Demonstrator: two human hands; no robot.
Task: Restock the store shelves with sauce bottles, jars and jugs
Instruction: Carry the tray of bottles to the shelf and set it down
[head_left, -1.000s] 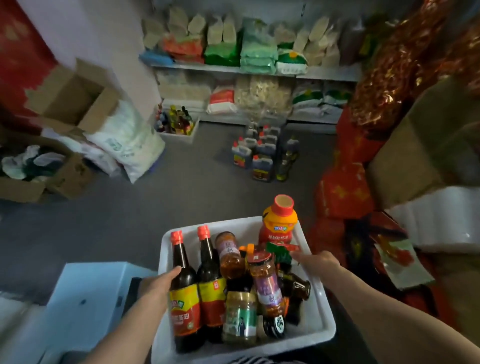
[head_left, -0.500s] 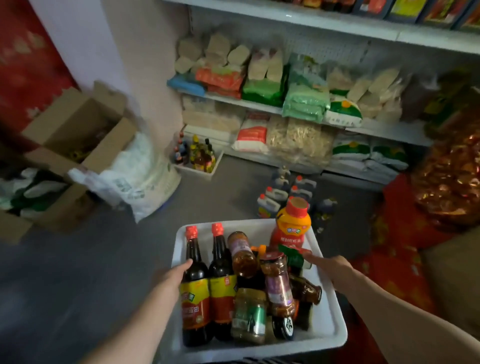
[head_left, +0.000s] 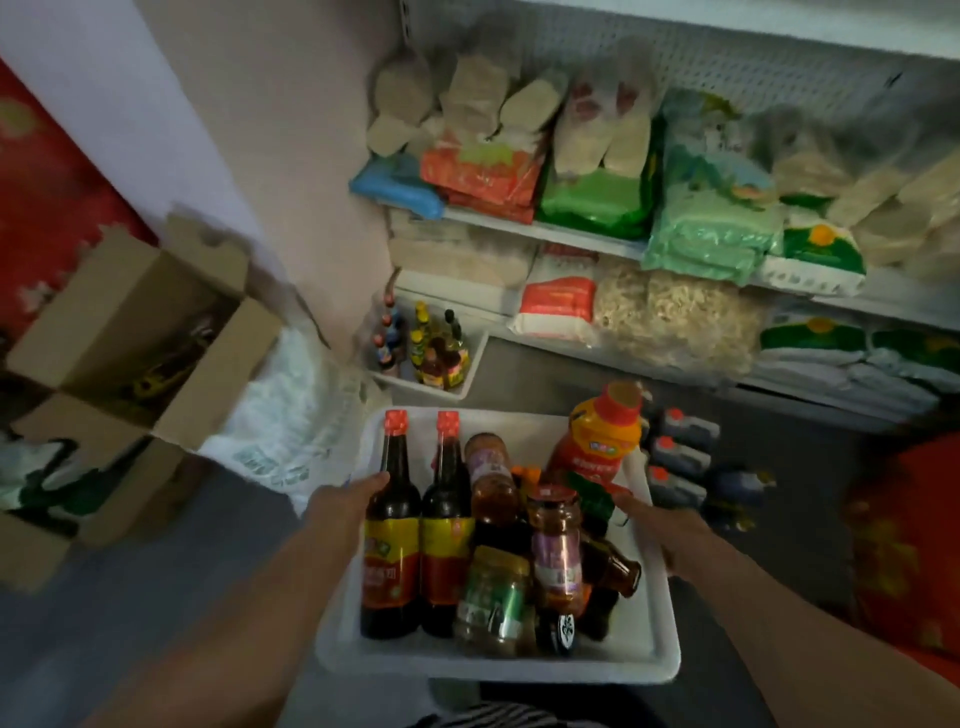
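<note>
**We carry a bin full of bottles to the shelves**

In front of us stand the big shelves (head_left: 597, 244), packed with bags of food. On the left an open cardboard box (head_left: 135, 332) leans by a white sack (head_left: 291, 415) on the gray floor (head_left: 156, 561). A small tray (head_left: 470, 364) of little bottles sits on the floor under the shelves. Some dark jugs (head_left: 680, 457) with red caps stand on the floor to the right.

We hold a white bin (head_left: 498, 660) in front of us, above the floor. Our left hand (head_left: 345, 506) holds its left rim, thumb curled over the edge beside a bottle. Our right hand (head_left: 657, 522) holds the right rim, fingers wrapped over the edge.

Inside the bin, an orange jug (head_left: 597, 441) with a red cap stands at the back right. Two tall dark bottles (head_left: 415, 530) with red caps stand side by side on the left. Beside them are jars: a tall one with a purple label (head_left: 556, 551), a green one (head_left: 491, 597) in front, and a brown one (head_left: 615, 569) lying on its side.
</note>
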